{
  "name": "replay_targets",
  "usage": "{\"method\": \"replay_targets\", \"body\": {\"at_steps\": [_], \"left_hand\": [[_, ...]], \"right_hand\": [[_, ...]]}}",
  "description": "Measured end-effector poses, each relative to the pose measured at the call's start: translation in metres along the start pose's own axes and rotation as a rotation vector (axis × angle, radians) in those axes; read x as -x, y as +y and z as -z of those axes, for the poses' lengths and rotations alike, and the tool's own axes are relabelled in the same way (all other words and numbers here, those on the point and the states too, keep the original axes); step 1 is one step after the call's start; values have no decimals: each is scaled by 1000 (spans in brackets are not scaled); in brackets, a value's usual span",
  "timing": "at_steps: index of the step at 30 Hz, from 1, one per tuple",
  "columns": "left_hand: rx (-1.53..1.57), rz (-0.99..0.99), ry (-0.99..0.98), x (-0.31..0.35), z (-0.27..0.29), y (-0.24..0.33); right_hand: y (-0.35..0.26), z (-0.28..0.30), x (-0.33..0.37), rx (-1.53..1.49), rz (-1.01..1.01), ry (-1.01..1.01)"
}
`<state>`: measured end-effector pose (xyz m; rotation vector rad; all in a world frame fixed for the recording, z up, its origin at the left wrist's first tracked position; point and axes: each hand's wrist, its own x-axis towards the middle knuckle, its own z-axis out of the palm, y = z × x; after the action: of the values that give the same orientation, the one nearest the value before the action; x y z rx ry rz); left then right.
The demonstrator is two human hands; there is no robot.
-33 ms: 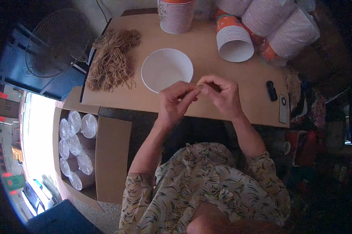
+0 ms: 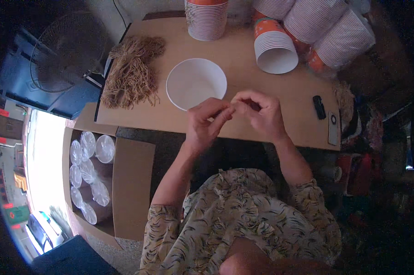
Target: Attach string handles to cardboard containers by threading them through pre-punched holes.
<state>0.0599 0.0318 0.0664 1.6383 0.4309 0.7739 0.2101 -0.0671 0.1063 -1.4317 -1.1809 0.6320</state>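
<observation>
My left hand (image 2: 207,121) and my right hand (image 2: 262,114) meet fingertip to fingertip above the table's near edge. Thumb and fingers of each are pinched together. Whatever lies between them is too small or hidden to make out. Just behind my left hand stands a white paper bucket (image 2: 196,82), its mouth facing up and its inside bare. A bundle of tan twine strands (image 2: 132,71) lies in a tangled heap at the table's left.
Nested paper buckets (image 2: 207,23) stand at the back of the brown table (image 2: 170,118). More stacks (image 2: 275,52) lie at the far right. A black object (image 2: 319,107) and a pale phone-like slab (image 2: 333,130) rest at right. Left below, a carton (image 2: 133,188) holds several plastic-wrapped rolls.
</observation>
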Motion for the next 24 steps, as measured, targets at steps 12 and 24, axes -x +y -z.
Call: {"method": "replay_targets", "body": {"at_steps": [12,24], "left_hand": [[-567,-457,126,20,1,-27],[-908,-373,253,17,14,-41]], "right_hand": [[4,42,18,-99,-99,-135],[-6,55,38,-333,209,-35]]}}
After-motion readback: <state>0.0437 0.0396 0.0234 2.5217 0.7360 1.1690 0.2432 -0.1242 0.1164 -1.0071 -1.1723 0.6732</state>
